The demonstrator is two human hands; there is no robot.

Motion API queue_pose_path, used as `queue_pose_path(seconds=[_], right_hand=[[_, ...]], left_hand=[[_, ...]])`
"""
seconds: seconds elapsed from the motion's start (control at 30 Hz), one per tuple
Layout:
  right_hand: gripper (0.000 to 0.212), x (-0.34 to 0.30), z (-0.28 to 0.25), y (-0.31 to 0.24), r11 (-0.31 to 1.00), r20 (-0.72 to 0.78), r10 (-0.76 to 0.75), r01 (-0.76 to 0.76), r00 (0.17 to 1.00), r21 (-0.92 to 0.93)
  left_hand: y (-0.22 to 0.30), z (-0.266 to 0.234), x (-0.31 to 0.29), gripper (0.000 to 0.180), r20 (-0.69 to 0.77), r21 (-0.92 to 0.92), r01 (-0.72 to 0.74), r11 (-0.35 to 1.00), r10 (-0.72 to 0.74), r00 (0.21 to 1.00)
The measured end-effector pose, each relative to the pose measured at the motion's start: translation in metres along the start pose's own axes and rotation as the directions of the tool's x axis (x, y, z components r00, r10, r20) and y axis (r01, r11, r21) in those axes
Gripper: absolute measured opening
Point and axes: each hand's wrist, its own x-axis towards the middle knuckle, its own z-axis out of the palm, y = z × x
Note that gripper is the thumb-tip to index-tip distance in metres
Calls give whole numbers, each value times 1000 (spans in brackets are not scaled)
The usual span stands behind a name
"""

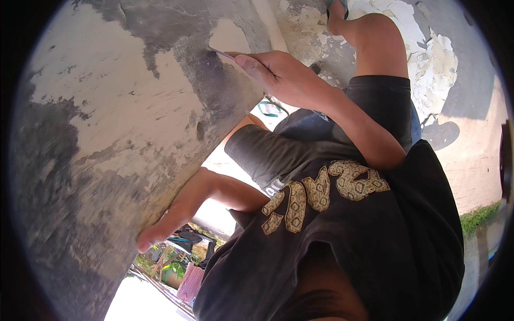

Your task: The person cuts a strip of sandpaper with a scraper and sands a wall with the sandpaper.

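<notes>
A thin, flat scraper [222, 53] is pinched between the thumb and fingers of my right hand [270, 72]. Its far edge meets a patchy wall surface [118, 101], where pale coating lies beside bare grey areas. Lower down, along the edge of that same surface, rests my left hand [160, 229]. Its thumb is stretched out, and the other fingers are mostly hidden. No object shows in that hand.
White peeled flakes [436, 69] lie in a heap on the ground beyond my bent right leg [379, 48]. Below the wall edge are a pink woven item [190, 282], plants and dark clutter. Grass [479, 218] grows at the far right.
</notes>
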Motion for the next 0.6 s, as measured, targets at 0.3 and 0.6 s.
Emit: queue_pose_path(seconds=[0.3,0.6], right_hand=[[46,8,11,8,986,-72,-164,165,984,19],[48,9,4,1,998,-74,-40,43,996,35]], left_hand=[[-13,-12,8,71,31,193,-161,968,158,987],[15,8,0,72,26,148,-65,987,62,998]])
